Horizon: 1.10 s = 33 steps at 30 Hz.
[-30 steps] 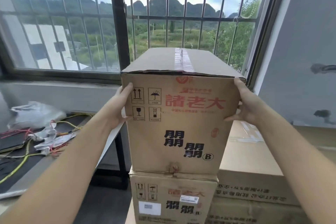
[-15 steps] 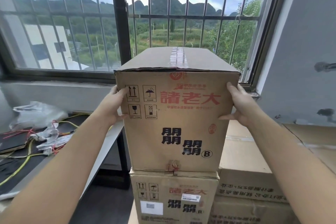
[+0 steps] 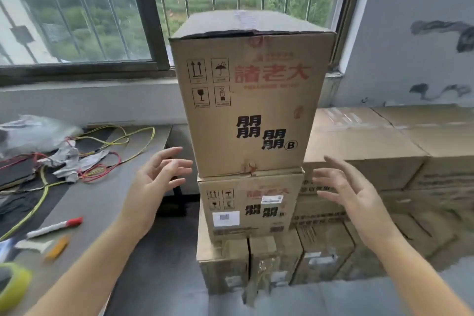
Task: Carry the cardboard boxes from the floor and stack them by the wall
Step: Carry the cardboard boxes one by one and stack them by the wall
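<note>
A tall brown cardboard box (image 3: 250,100) with red and black print stands on top of a smaller matching box (image 3: 250,206), under the barred window. That stack rests on lower boxes (image 3: 275,261). More boxes (image 3: 364,141) lie stacked to the right against the grey wall. My left hand (image 3: 156,179) hangs in the air left of the stack, fingers spread, touching nothing. My right hand (image 3: 351,192) is held out to the right of the stack, fingers spread, also holding nothing.
A grey table (image 3: 102,202) stands at the left with coloured wires (image 3: 102,161), a plastic bag (image 3: 33,133), a red-capped marker (image 3: 55,227), an orange cutter (image 3: 57,247) and a roll of yellow tape (image 3: 14,285). The barred window (image 3: 143,7) is behind the stack.
Both hands have let go of the top box's sides and dropped back toward me, fingers spread. The view has tilted down, showing the table and lower boxes.
</note>
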### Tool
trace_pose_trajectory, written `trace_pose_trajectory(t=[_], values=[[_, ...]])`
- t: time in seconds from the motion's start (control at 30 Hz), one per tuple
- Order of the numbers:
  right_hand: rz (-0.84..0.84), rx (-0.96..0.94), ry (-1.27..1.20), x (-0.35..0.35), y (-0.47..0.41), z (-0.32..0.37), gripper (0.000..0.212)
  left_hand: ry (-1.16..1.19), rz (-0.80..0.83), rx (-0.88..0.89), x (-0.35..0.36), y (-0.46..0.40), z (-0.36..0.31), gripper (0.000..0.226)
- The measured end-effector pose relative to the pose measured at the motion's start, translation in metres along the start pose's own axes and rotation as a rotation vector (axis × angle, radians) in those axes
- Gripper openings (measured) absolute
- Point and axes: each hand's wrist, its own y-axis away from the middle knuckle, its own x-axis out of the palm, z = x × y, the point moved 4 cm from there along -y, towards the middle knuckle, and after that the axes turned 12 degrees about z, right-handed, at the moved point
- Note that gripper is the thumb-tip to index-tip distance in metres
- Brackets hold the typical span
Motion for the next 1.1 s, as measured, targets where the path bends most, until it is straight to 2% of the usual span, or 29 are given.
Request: trace_pose_trajectory(t=[0.13,0.33,0.47,0.63,0.83,0.97,1.1], values=[[-0.093,0.121,-0.053,0.038,0.105,-0.041,0.041,-0.004,0.136,-0.138,0.009,0.085,0.042,0.031],[-0.181,0.456,-0.138,0.089,0.265,-0.085,0.044,0.022,0.215,-0.479,0.028,0.215,0.109,0.022],[-0.419,0.573,-0.215,0.108,0.356,-0.083,0.029,0.097,0.268,-0.642,0.056,0.268,0.117,0.022],[-0.801,0.638,-0.314,0.11,0.459,-0.066,0.028,0.027,0.545,-0.599,0.112,0.295,0.099,0.022],[-1.162,0.618,-0.314,0.111,0.594,-0.036,0.028,-0.075,0.859,-0.492,0.184,0.342,0.069,0.023],[-1.403,0.602,-0.298,0.121,0.713,-0.007,0.027,-0.084,1.06,-0.432,0.254,0.409,0.045,0.025],[-1.623,0.605,-0.289,0.146,0.839,0.02,0.026,-0.063,1.289,-0.394,0.33,0.511,0.015,0.026]])
